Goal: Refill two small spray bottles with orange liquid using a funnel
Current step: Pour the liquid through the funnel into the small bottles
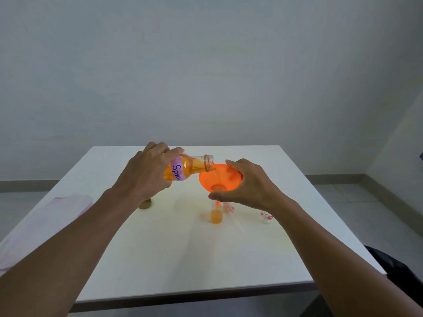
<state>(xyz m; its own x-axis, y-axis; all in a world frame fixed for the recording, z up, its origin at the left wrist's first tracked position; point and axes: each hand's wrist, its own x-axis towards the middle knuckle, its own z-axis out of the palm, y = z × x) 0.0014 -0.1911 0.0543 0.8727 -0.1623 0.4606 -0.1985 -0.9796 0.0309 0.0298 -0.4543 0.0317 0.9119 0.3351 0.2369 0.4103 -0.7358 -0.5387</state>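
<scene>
Overhead, clear bottle (190, 167), conical funnel (219, 180).

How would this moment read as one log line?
left hand: tilting refill bottle | right hand: steadying funnel | small bottle: partly filled

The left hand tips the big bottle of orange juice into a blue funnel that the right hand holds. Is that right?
Almost. The funnel is orange, not blue, as the head view shows. The left hand does tip the big bottle into it, and the right hand holds it.

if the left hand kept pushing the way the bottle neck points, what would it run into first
Likely the orange funnel: the refill bottle in the left hand already has its mouth at the rim, with the right hand just beyond.
</scene>
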